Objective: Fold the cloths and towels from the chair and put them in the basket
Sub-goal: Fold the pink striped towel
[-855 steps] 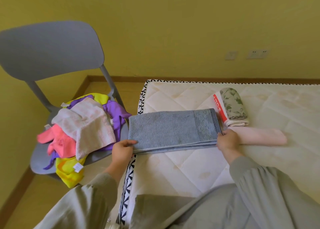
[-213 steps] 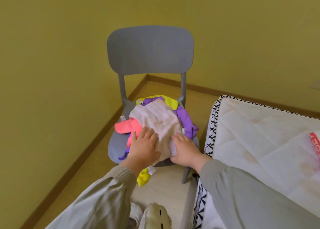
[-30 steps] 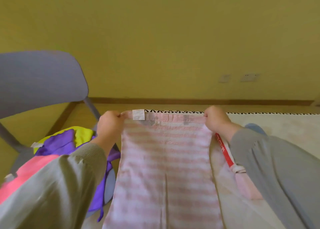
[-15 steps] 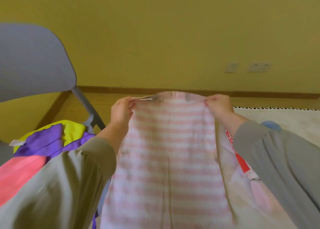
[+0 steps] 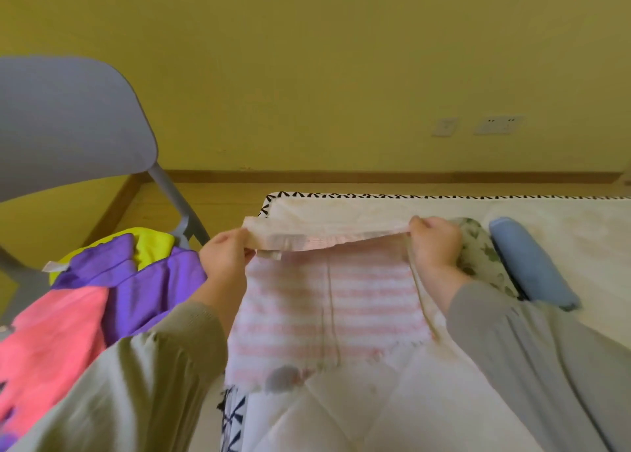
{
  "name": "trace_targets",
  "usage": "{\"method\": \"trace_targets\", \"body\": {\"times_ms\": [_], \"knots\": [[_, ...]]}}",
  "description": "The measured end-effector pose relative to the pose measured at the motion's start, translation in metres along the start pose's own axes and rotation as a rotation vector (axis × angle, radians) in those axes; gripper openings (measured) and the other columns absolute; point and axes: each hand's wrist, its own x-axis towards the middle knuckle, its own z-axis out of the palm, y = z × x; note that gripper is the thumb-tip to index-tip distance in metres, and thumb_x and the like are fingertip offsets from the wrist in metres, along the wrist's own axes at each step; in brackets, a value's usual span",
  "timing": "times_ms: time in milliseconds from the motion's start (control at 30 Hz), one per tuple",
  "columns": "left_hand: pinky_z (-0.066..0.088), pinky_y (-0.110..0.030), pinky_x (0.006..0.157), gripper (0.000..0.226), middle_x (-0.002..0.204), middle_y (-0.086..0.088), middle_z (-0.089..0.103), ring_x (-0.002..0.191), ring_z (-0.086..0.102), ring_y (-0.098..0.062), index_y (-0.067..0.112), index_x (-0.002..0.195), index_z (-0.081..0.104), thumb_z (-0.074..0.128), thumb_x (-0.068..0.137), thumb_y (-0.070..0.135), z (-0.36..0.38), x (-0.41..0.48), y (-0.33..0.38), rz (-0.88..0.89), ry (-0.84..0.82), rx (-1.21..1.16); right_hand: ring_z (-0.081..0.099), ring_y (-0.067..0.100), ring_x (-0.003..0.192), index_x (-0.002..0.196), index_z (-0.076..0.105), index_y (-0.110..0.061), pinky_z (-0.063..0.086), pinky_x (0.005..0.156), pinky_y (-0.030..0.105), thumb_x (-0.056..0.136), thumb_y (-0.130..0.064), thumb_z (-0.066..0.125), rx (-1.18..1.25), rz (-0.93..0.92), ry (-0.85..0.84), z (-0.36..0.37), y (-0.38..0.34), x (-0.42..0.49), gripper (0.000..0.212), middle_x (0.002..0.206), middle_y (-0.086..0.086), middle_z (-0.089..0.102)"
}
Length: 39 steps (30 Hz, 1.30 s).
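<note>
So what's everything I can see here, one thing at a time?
mattress: 1, white quilted, black-and-white trim, right
striped towel: 1, pink and white, held over the mattress
chair: 1, grey, left
purple cloth: 1, purple, on the chair
yellow cloth: 1, yellow, behind the purple one
coral cloth: 1, coral pink, chair's near side
floral roll: 1, leaf print, on mattress, right of the towel
blue roll: 1, blue, right of floral roll
wall sockets: 2, pale, yellow wall
left hand: 1, pinches towel's top left corner
right hand: 1, pinches towel's top right corner
</note>
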Motion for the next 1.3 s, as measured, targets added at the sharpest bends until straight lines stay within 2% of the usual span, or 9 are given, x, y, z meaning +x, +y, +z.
{"method": "trace_targets", "body": {"times_ms": [33,67,233,367,700,867,1067,1200,1300], "knots": [[0.051,-0.021,0.052,0.013,0.078,-0.005,0.061,0.076,0.060,-0.019,0.010,0.078,0.065,0.059,0.085,0.001,-0.008,-0.006,-0.007,-0.007,-0.002,0.005,0.027,0.010,0.084,0.061,0.055,0.010,0.027,0.051,0.036,0.082,-0.010,0.055,-0.006,0.014,0.007,-0.005,0.009,-0.011,0.029,0.056,0.020,0.045],[0.051,-0.023,0.053,0.014,0.080,-0.004,0.060,0.077,0.059,-0.018,0.010,0.083,0.066,0.057,0.086,0.000,-0.014,-0.011,-0.014,-0.014,-0.001,0.017,0.058,0.036,0.095,0.065,0.059,0.010,0.034,0.053,0.038,0.082,-0.008,0.056,-0.009,0.027,0.014,-0.010,0.016,-0.022,0.025,0.062,0.023,0.054],[0.047,-0.028,0.056,0.033,0.073,0.000,0.054,0.064,0.049,-0.016,0.012,0.089,0.071,0.042,0.083,-0.003,-0.038,-0.044,-0.039,0.068,0.019,0.149,0.053,0.020,0.087,0.093,0.065,-0.014,0.037,0.074,0.022,0.081,0.000,0.054,0.092,0.142,0.040,-0.033,0.045,-0.068,0.022,0.090,0.000,0.057],[0.047,-0.032,0.062,0.032,0.082,-0.005,0.065,0.062,0.052,-0.017,0.013,0.089,0.071,0.042,0.081,0.001,-0.069,-0.064,-0.063,0.199,0.023,0.448,0.054,0.021,0.075,0.095,0.061,-0.016,0.036,0.058,0.023,0.079,-0.002,0.055,0.001,0.164,-0.015,-0.048,0.071,-0.091,0.022,0.091,0.006,0.062],[0.044,-0.042,0.094,0.052,0.132,-0.010,0.055,0.115,0.052,-0.036,0.019,0.142,0.037,0.046,0.091,0.029,-0.105,-0.054,-0.083,0.148,-0.065,1.030,0.055,0.029,0.100,0.123,0.050,-0.010,0.045,0.081,0.034,0.084,-0.029,0.055,-0.313,0.274,-0.224,-0.051,0.092,-0.085,0.044,0.116,0.009,0.056],[0.044,-0.037,0.087,0.035,0.115,-0.016,0.061,0.109,0.056,-0.036,0.006,0.124,0.054,0.050,0.092,0.021,-0.083,-0.041,-0.074,0.086,-0.119,0.867,0.051,0.014,0.065,0.086,0.052,-0.018,0.039,0.054,0.025,0.083,-0.033,0.054,-0.367,0.266,-0.378,-0.041,0.086,-0.060,0.015,0.075,-0.005,0.055],[0.041,-0.033,0.069,0.019,0.081,-0.009,0.061,0.087,0.059,-0.031,0.003,0.095,0.064,0.060,0.087,0.020,-0.069,-0.021,-0.058,0.132,-0.107,0.912,0.053,0.015,0.063,0.071,0.055,-0.017,0.036,0.049,0.023,0.087,-0.028,0.063,-0.288,0.337,-0.432,-0.023,0.076,-0.034,0.020,0.070,-0.002,0.057],[0.039,-0.030,0.059,0.016,0.072,-0.008,0.054,0.072,0.050,-0.025,0.004,0.079,0.058,0.057,0.089,0.017,-0.061,-0.012,-0.050,0.136,-0.215,0.926,0.055,0.018,0.068,0.095,0.060,-0.008,0.039,0.052,0.024,0.095,-0.025,0.053,-0.462,0.203,-0.418,-0.014,0.064,-0.032,0.019,0.075,0.002,0.056],[0.033,-0.031,0.066,0.020,0.084,-0.008,0.052,0.080,0.045,-0.025,0.002,0.093,0.054,0.044,0.097,0.019,-0.049,-0.009,-0.037,0.320,-0.250,1.069,0.058,0.031,0.104,0.131,0.050,-0.004,0.045,0.081,0.030,0.098,-0.024,0.047,-0.556,-0.018,-0.361,-0.010,0.052,-0.027,0.039,0.116,0.012,0.062]]}}
